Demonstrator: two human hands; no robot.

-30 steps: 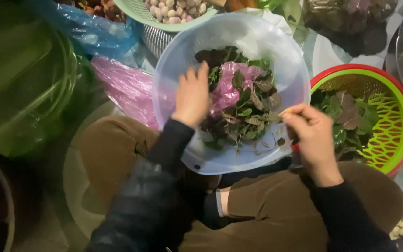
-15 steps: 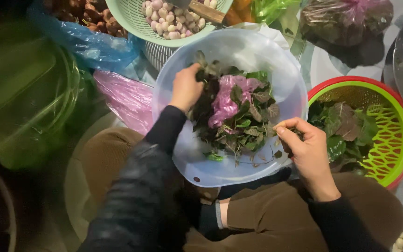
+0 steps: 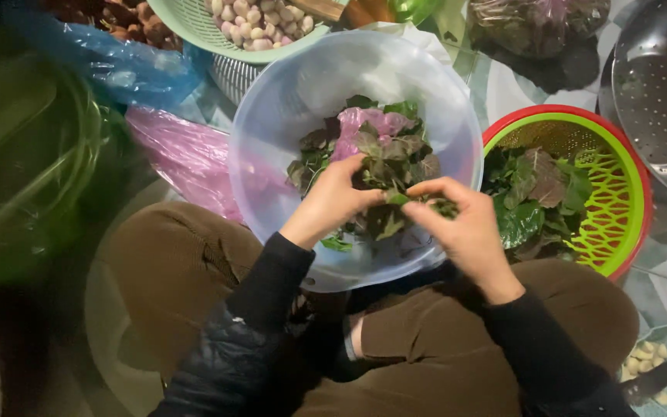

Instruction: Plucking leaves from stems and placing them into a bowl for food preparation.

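Leaves fill the bowl at frame centre. My left hand and right hand meet over it, both pinched shut on a sprig. Right of it sits a green basket.

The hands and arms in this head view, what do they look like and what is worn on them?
Both hands, the left hand and the right hand, are bare, with no gloves, rings or watch visible. Long black sleeves reach down to both wrists. On the left upper arm, a shinier black quilted layer shows.
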